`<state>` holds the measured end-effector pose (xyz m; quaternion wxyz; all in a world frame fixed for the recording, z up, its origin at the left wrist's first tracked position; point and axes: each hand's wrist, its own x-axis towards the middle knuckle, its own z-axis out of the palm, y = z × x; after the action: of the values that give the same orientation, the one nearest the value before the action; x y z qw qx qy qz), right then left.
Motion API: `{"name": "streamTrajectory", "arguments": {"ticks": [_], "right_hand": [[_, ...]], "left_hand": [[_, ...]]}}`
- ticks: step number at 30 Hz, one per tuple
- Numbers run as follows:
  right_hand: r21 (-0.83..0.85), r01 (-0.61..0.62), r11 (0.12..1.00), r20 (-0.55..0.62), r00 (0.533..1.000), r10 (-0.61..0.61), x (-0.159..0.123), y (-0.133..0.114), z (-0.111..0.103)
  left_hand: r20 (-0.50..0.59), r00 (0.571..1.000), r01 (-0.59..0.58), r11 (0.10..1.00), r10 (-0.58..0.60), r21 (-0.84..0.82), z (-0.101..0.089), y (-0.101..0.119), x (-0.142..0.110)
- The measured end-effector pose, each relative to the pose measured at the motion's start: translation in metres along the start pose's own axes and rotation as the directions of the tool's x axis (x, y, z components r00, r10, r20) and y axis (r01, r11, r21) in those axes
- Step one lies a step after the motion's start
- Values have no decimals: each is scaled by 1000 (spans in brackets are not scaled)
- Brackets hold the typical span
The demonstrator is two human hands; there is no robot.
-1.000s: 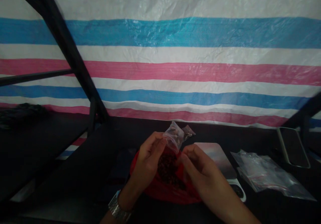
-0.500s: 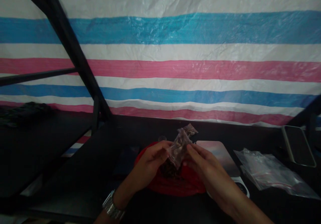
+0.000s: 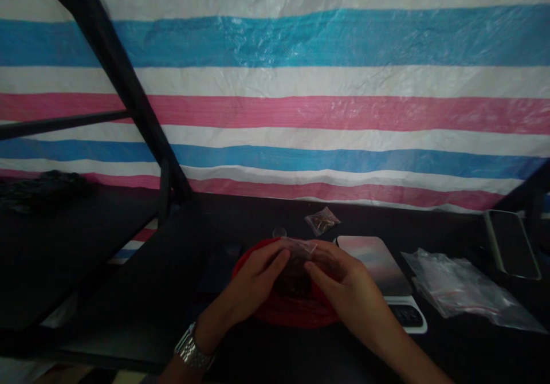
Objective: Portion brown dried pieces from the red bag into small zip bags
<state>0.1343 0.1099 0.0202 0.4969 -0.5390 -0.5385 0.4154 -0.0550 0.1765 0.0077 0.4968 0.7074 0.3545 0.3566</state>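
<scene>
Both my hands are over a red plastic bag (image 3: pixel 283 314) of dark dried bits on the black table. My left hand (image 3: pixel 258 281), with a metal watch on its wrist, and my right hand (image 3: pixel 344 286) pinch a small clear zip bag (image 3: pixel 298 252) between their fingertips, held low and nearly flat above the red bag. The small bag looks to have dark bits in it. A second small filled clear bag (image 3: pixel 322 220) lies on the table just behind.
A small digital scale (image 3: pixel 382 275) with a steel platform sits right of the red bag. A pile of empty clear zip bags (image 3: pixel 464 292) lies further right, with a phone (image 3: pixel 511 243) beyond. A black metal frame (image 3: pixel 124 91) rises at left before a striped tarp (image 3: pixel 301 86).
The small clear bag, held up and upright a second ago, has been lowered and tipped flat over the red bag. Both hands came down with it.
</scene>
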Motion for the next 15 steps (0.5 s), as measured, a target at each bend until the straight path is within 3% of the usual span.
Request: {"name": "streamTrajectory", "arguments": {"ticks": [3,6,11,15], "right_hand": [[-378,128,917,23,991,-129,0,-2,-13],[-673,302,675,174,952,-251,2,0,-28],[-861,341,378,250,930,-270,7,10,-50],[-893,329,307,223,916,-332,9,4,-57]], "left_hand": [[-55,998,-2,1000,2,-2,-1,-2,5],[-67,998,-4,999,1,-38,-1,-3,6],[-233,958,131,976,-169,-171,3,-7,5],[-235,914,263,923,-331,-279,7,-16,5]]}}
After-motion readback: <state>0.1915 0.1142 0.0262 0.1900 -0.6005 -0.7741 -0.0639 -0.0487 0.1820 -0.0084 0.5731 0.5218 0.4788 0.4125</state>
